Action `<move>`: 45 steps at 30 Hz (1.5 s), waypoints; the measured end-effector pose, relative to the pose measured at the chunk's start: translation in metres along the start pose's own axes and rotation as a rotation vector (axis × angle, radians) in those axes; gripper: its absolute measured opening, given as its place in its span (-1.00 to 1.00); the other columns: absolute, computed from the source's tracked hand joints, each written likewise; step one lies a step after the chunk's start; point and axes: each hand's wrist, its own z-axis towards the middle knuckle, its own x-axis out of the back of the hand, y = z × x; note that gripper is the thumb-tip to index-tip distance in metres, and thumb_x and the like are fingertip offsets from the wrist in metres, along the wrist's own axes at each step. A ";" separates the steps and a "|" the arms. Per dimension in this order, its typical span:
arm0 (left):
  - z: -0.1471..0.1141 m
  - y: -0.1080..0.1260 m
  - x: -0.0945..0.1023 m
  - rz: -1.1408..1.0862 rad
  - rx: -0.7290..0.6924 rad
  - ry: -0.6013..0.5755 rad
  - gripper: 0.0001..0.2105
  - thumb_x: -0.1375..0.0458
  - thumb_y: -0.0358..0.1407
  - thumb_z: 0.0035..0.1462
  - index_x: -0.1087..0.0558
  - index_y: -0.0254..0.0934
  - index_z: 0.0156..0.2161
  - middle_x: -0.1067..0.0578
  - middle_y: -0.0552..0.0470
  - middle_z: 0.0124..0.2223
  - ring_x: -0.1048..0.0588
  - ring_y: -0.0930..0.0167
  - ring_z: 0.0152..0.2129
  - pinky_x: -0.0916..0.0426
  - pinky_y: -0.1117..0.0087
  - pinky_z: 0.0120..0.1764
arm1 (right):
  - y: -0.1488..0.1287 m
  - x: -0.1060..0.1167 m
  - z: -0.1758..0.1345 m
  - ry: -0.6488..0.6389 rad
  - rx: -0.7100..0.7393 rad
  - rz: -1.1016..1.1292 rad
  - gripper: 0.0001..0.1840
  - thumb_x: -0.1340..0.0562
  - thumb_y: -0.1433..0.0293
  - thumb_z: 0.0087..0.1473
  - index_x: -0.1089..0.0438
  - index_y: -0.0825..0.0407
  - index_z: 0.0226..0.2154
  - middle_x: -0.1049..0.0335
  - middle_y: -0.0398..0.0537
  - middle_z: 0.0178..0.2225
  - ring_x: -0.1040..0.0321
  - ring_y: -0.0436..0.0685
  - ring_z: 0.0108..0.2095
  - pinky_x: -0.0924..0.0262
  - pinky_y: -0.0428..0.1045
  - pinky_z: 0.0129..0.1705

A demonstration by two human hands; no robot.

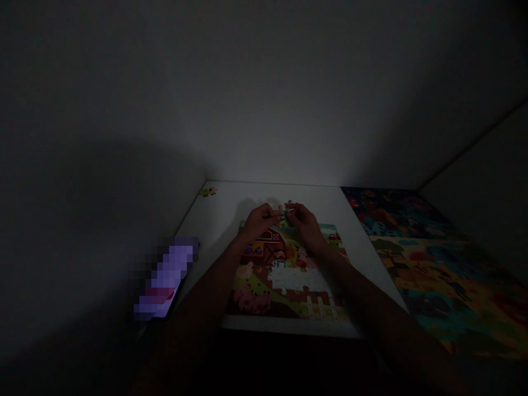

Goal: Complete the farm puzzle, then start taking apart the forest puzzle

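A jigsaw puzzle with a farm scene lies on the white tabletop: a red barn, a pig and a white fence are visible on it. A white gap runs through its lower middle. Over its far edge, my left hand and my right hand meet, fingers pinched together. Between their fingertips is a small coloured puzzle piece, partly covered by the fingers. The picture is dark, so the piece's print and exact outline are hard to make out.
At the far left corner lie some loose puzzle pieces. A lit, blurred-out phone-like screen stands at the left edge. To the right are a dark picture puzzle and a savanna animal picture. A pale wall rises behind.
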 end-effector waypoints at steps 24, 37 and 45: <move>-0.001 0.010 -0.003 0.699 -0.159 -0.173 -0.82 -0.05 -0.32 0.25 -0.50 -0.26 -0.30 -0.56 0.01 -0.32 -0.50 0.40 -0.36 -0.32 0.37 -0.25 | -0.045 0.018 -0.055 -0.671 -0.093 -0.133 -0.80 -0.22 0.25 0.19 -0.47 -0.01 -0.21 -0.50 -0.07 -0.21 -0.41 0.09 -0.20 -0.29 0.05 -0.10; -0.158 0.081 -0.024 0.926 -0.374 -0.022 -0.85 -0.08 -0.40 0.23 -0.48 -0.22 -0.16 -0.57 -0.02 -0.15 -0.52 0.36 -0.20 -0.43 0.27 -0.10 | -0.048 0.024 -0.055 -0.856 -0.021 -0.068 -0.80 -0.22 0.38 0.19 -0.44 -0.02 -0.11 -0.48 -0.10 -0.11 -0.39 0.07 -0.13 -0.28 0.05 -0.05; -0.207 0.041 -0.052 1.065 -0.479 0.110 -0.87 -0.12 -0.37 0.18 -0.52 -0.21 -0.22 -0.61 0.01 -0.22 -0.53 0.33 -0.31 -0.37 0.16 -0.08 | -0.044 0.022 -0.060 -0.871 -0.028 -0.077 -0.75 -0.24 0.39 0.16 -0.45 -0.05 -0.07 -0.48 -0.10 -0.03 -0.40 0.10 -0.02 -0.27 0.05 0.03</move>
